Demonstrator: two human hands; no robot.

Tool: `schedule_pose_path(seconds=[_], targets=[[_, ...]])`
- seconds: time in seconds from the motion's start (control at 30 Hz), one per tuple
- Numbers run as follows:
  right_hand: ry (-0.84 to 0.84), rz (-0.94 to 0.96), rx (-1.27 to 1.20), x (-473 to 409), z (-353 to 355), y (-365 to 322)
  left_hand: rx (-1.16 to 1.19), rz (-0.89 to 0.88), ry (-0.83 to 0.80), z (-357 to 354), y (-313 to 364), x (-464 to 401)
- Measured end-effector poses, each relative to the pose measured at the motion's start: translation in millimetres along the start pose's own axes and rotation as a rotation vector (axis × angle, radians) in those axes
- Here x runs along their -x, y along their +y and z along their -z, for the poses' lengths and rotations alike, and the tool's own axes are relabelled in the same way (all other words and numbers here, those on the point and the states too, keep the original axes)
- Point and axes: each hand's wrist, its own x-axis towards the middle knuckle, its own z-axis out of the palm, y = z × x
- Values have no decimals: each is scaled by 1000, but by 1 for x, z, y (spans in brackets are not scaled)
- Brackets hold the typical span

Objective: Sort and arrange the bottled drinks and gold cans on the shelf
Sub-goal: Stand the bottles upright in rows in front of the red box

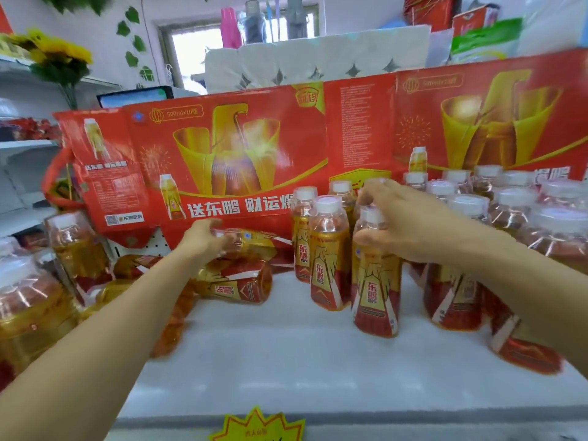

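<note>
Head view: left hand [203,238] grips a toppled bottle [245,241] on the shelf [286,361]; right hand [404,218] curls round an upright bottle's cap [375,218].

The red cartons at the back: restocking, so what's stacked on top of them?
On the red cartons sit white paper-roll packs; a green-and-white bag shows further right. Whatever stands behind is hidden.

One head-worn camera looks forward and down, close over the white shelf [286,361] and bottles [329,259].
</note>
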Motion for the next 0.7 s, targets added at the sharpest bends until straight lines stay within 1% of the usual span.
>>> schedule_pose_path(seconds=[0.1,0.2,0.3,0.43,0.57,0.7], targets=[[-85,-28,0,-3,10,-4,48,2,-50,4,0,-9],[-102,-43,0,-3,11,-6,82,-96,11,8,6,-15],[-81,-79,2,-3,10,-10,-51,-252,85,6,24,-21],[-56,-101,11,-3,10,-15,-196,-408,116,-2,50,-29],[-44,-86,26,1,8,-16,-248,-461,124,-14,70,-39],[-57,-87,60,1,9,-13,-237,-533,61,-28,81,-41]])
